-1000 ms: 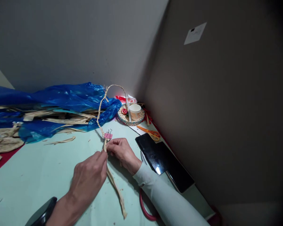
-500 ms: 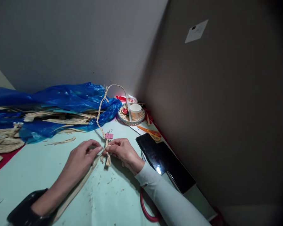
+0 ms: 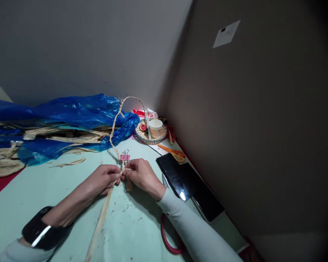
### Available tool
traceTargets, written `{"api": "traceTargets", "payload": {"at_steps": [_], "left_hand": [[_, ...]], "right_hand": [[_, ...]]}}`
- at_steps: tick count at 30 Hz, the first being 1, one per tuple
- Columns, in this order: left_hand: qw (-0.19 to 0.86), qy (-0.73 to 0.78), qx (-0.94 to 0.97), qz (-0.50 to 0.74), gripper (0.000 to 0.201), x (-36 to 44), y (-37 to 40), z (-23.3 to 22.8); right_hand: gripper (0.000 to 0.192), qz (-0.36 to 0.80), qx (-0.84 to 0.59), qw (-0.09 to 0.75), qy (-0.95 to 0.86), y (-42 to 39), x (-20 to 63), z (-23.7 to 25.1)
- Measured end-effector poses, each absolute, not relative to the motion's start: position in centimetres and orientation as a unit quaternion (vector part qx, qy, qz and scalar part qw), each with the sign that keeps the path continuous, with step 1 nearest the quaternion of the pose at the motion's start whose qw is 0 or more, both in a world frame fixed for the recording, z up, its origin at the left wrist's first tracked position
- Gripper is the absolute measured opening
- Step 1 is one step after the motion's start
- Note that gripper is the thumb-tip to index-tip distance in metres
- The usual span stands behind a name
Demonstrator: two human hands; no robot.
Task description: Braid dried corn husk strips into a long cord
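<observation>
On the pale green table top, in front of the crumpled blue plastic sheet, the long tan plaited fibre cord rises in a loop away from the person and comes down to the small pink binder clip, just beyond both hands. The left hand pinches one flat loose strip, whose long axis runs back toward the person's left. The right hand pinches the cord's working end right beside it, fingertips almost touching, both equally near.
</observation>
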State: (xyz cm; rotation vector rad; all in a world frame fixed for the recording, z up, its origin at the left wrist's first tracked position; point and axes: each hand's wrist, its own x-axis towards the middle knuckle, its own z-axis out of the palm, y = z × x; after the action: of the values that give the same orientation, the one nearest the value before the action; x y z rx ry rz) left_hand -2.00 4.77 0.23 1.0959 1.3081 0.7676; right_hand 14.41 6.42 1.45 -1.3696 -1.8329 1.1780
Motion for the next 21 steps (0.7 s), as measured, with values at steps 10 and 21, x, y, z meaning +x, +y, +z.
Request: {"api": "traceTargets", "payload": {"at_steps": [10, 21], "left_hand": [[0.536, 0.609, 0.442, 0.383, 0.027, -0.6, 4.1, 0.5], [0.546, 0.607, 0.425, 0.391, 0.021, -1.0, 4.1, -0.1]], "right_hand": [[0.022, 0.233, -0.513, 0.146, -0.813, 4.7, 14.5, 3.3], [0.022, 0.083, -0.484, 0.085, -0.867, 1.2, 12.1, 2.8]]}}
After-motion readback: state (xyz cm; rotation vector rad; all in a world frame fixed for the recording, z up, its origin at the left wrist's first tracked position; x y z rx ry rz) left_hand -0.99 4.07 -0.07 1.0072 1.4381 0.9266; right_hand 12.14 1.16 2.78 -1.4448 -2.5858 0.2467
